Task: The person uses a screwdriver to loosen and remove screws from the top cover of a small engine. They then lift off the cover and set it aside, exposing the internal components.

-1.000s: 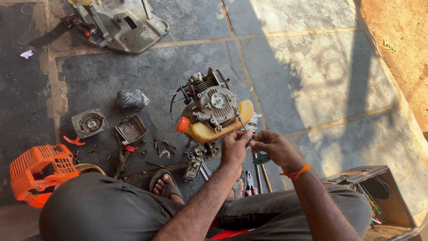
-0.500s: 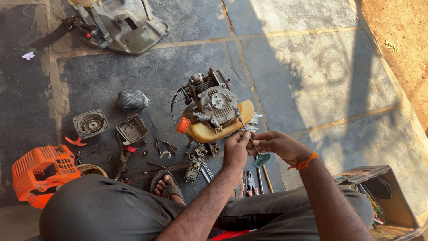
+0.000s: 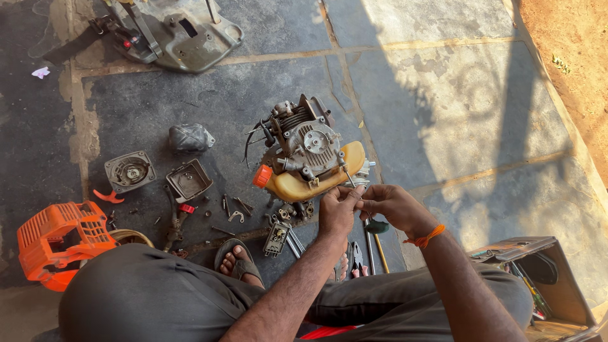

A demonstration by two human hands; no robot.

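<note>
While both hands, left hand [image 3: 337, 209], right hand [image 3: 394, 206], pinch a thin screwdriver [image 3: 347, 175], small engine [image 3: 307, 155] with yellow tank, orange cover [image 3: 60, 239] at left.

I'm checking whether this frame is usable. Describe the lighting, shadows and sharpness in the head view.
Head view: hard sunlight on the stone floor at right, deep shade over the left; the small engine and both hands, left hand and right hand, sit near the shadow edge yet look sharp; no glare; slight wide-angle bending at the borders.
</note>
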